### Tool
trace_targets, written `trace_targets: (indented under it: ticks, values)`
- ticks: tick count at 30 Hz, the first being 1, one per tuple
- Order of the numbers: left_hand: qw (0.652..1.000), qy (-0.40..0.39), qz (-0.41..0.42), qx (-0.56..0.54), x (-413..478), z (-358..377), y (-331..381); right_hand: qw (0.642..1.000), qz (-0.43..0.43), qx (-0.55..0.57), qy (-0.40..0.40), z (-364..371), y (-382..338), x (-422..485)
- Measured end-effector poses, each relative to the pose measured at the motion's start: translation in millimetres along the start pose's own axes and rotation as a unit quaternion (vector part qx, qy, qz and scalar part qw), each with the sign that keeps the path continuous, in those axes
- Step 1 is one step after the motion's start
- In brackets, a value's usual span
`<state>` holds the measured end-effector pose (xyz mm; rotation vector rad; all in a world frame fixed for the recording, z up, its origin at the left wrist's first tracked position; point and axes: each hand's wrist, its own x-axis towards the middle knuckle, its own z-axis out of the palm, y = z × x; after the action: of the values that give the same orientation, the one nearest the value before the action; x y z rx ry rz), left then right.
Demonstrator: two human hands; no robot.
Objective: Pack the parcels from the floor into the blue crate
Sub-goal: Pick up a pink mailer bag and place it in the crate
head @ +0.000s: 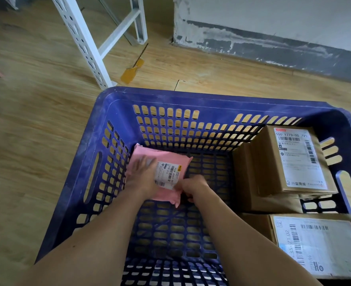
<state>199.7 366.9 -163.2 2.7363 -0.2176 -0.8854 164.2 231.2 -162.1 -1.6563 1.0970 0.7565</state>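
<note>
**Pink parcel goes down in the far-left corner**

Both hands are in the crate (116, 96), seating the pink parcel (164, 162) on its floor. Left hand (143, 174) lies spread flat on it; right hand (193, 186) pinches its near edge, fingers curled. Boxes (290, 162) fill the right side. Next, I'd say: let go, fetch another.

The blue crate (116, 112) is moulded plastic, perforated with slots, its rim scuffed and dull with pale scratches. The pink mailer bag (170, 159) is thin plastic film, smooth with a soft sheen, carrying a white paper label (168, 174). The upper cardboard box (273, 172) and the lower cardboard box (259, 223) are matt brown cardboard with glossy printed labels. The floor (36, 100) looks like wood-grain laminate, smooth. The rack frame (83, 42) is white-painted perforated metal. The wall base (273, 48) is rough, patchy grey plaster.
</note>
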Motion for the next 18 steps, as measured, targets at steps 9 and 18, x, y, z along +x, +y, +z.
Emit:
trace_targets:
  ticks: [9,18]
  values:
    - [0.996,0.075,0.040,-0.028,2,-3,4,0.975,-0.024,0.211,-0.067,-2,-3,3]
    - [0.997,0.053,0.016,-0.049,1,-23,9,0.989,-0.142,0.031,0.029,-10,-19,-6]
